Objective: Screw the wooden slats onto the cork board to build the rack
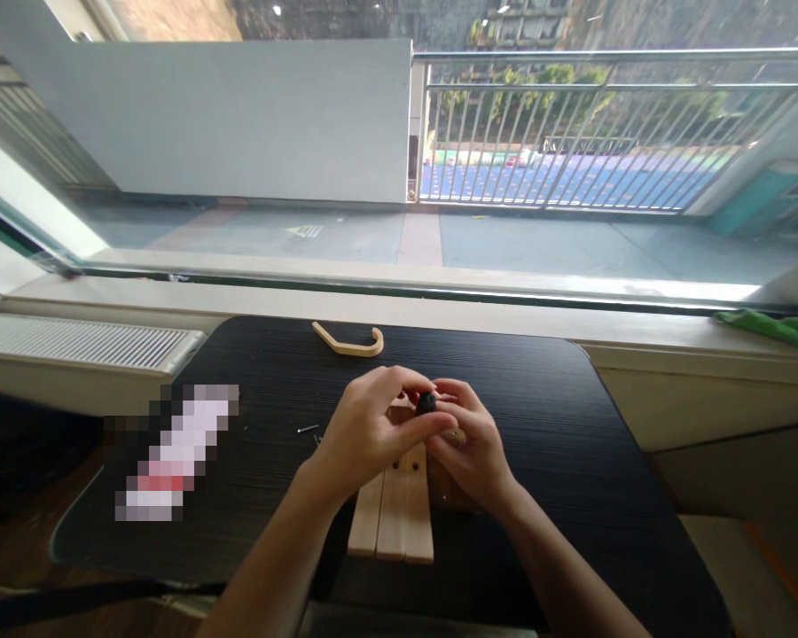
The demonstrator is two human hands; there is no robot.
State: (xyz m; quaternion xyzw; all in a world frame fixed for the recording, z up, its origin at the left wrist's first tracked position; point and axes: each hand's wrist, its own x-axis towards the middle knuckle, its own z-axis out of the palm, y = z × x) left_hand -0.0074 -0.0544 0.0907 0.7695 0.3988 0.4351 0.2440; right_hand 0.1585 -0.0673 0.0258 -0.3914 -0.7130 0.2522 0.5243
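A small dark round piece (426, 403) sits between the fingertips of both my hands, just above some wood. My left hand (372, 425) curls its thumb and forefinger around it from the left. From the other side, the bent fingers of my right hand (472, 434) close on it. Beneath my hands lie several pale wooden slats (392, 527) side by side, with dark holes in them. Their far ends are hidden by my hands. Something brownish and shiny, which I cannot make out, lies under my right hand.
A curved wooden hook-shaped piece (352, 348) lies near the far edge of the black table (525, 381). Left of my hands is a small metal screw (307, 430). A blurred-out item (179, 452) rests at the left. Beyond are a radiator (86, 341) and a windowsill (439, 317).
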